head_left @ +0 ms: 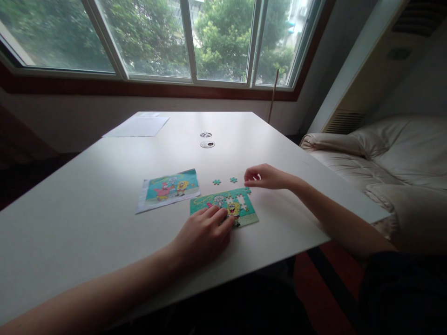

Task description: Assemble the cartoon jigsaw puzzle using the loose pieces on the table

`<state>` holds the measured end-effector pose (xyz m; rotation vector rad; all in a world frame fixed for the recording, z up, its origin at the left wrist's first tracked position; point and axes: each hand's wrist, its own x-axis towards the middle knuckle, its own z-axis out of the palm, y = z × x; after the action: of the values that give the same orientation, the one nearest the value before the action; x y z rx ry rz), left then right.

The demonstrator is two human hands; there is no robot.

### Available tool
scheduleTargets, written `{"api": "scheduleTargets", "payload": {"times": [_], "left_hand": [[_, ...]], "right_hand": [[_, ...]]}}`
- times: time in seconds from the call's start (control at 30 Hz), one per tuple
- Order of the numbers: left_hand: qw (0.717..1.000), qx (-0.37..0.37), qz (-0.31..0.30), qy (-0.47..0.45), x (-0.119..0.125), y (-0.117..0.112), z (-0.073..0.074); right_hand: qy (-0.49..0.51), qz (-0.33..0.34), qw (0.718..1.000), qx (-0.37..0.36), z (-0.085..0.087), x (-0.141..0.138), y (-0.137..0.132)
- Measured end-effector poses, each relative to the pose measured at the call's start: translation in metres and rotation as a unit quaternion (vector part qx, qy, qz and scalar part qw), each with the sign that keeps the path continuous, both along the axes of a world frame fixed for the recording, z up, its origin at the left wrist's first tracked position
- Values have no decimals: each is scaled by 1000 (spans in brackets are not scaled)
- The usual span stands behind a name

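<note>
A small cartoon jigsaw puzzle [240,204] lies on the white table [87,195], mostly assembled. My left hand [204,235] rests on its near left corner, fingers flat on the pieces. My right hand [267,177] hovers just beyond the puzzle's far right corner, fingers curled in a pinch; what it holds is hidden. Two loose teal pieces lie beside it: one piece [217,182] and another piece [233,179]. A printed reference picture [171,188] of the same cartoon lies to the left of the puzzle.
A sheet of paper [138,126] lies at the table's far left. Two round cable holes [207,144] sit mid-table. A cream sofa [391,158] stands to the right of the table. A window wall runs behind, with a thin stick [272,95] leaning there.
</note>
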<state>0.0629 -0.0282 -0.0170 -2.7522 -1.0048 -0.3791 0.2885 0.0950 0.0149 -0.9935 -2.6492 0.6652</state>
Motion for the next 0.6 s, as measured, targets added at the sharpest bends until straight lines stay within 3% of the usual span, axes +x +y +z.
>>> {"api": "scheduleTargets", "payload": {"times": [0.23, 0.6], "left_hand": [[1000, -11, 2, -6, 0, 0, 0], [1000, -5, 2, 2, 1, -1, 1]], "right_hand": [[1, -60, 998, 10, -3, 18, 18], [-16, -13, 999, -46, -13, 9, 15]]}}
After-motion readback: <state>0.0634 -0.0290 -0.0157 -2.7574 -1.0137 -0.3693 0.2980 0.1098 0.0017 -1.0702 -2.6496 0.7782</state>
